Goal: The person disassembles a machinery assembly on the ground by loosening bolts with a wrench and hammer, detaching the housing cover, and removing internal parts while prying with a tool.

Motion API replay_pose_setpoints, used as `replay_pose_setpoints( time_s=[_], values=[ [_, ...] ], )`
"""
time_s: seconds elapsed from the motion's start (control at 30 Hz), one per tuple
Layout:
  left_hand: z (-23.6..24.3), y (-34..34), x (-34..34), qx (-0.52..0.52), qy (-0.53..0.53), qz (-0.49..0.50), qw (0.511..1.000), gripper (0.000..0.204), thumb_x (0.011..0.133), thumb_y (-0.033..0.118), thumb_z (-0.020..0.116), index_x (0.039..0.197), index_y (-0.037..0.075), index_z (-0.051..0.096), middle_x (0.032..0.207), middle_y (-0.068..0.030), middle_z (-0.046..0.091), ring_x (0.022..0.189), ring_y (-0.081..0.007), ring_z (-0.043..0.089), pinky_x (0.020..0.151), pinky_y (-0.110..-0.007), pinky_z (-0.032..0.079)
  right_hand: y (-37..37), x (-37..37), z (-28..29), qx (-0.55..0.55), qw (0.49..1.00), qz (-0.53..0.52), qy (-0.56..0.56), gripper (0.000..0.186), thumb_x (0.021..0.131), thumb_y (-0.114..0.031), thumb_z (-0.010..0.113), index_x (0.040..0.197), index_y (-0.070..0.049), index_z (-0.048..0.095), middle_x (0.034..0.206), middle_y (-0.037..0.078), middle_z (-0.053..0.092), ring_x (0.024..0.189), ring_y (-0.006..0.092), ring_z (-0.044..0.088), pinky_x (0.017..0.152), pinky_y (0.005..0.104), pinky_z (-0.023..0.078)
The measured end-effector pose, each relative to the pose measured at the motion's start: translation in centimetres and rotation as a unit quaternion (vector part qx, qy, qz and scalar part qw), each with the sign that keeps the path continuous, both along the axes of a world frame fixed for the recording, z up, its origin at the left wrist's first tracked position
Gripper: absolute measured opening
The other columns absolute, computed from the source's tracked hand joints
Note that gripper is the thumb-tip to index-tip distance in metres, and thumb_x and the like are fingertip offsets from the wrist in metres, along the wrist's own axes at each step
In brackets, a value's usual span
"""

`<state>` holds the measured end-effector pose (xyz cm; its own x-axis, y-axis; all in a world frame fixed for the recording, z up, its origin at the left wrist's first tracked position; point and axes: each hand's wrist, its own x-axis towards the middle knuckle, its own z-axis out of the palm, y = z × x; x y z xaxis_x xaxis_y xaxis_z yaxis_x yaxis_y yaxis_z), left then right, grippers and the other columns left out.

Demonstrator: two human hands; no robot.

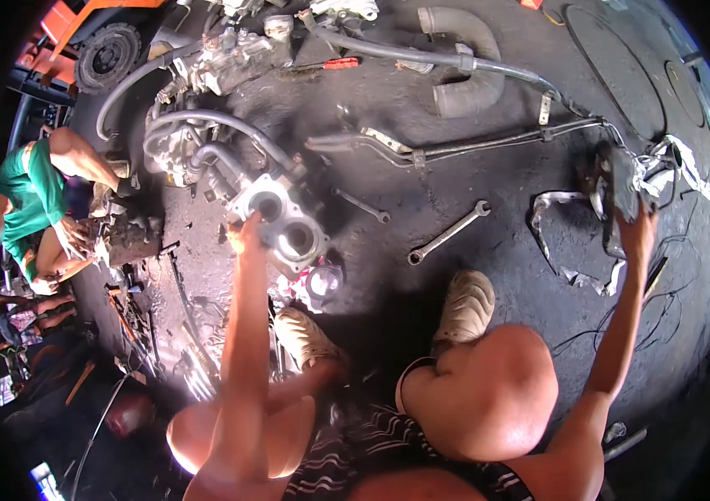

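Note:
My left hand (245,234) grips the near left edge of a pale metal casting (295,219) with two round bores. Its fingers are partly hidden by the casting and bright glare. Far out to the right, my right hand (639,220) is closed on a dark, flat-sided part (624,185), blurred so that its kind is unclear. A thin, crooked gasket-like frame (541,225) lies beside that part. Crumpled silvery sheet (679,167) sits just beyond it. Between my hands, a large combination wrench (450,234) and a smaller wrench (361,204) rest on the dark floor.
Engine parts with hoses (229,67) stand at the far left. A long metal pipe (488,144) and a curved thick duct (480,63) lie ahead. Tools (133,326) are scattered at left, near a crouching person in green (37,184). Thin wires (664,309) trail at right.

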<state>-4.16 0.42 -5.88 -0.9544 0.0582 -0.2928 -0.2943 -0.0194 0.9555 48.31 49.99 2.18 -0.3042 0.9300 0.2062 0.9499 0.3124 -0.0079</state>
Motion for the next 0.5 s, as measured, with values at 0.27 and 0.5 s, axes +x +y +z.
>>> replay_pose_setpoints(
  time_s=[0.27, 0.5],
  values=[
    [4.7, -2.1, 1.4, -0.074, -0.146, 0.003, 0.987, 0.025, 0.082, 0.009, 0.063, 0.105, 0.001, 0.064, 0.096, -0.0129, 0.069, 0.084, -0.0266, 0.069, 0.072, -0.04, 0.059, -16.4, -15.6, -6.0, -0.334, 0.831, 0.232, 0.379, 0.02, 0.086, -0.005, 0.069, 0.105, -0.002, 0.068, 0.091, 0.012, 0.07, 0.08, 0.0193, 0.067, 0.07, 0.0328, 0.054],
    [3.8, 0.1, 6.2, 0.04, -0.155, 0.006, 0.987, 0.032, 0.081, 0.014, 0.06, 0.108, -0.001, 0.061, 0.099, -0.0138, 0.069, 0.089, -0.0282, 0.068, 0.082, -0.042, 0.057, -25.9, -26.5, -7.9, -0.512, 0.654, 0.479, 0.284, 0.067, 0.089, -0.046, 0.066, 0.136, -0.001, 0.049, 0.136, 0.023, 0.05, 0.123, 0.0379, 0.052, 0.103, 0.0424, 0.044]
  ],
)
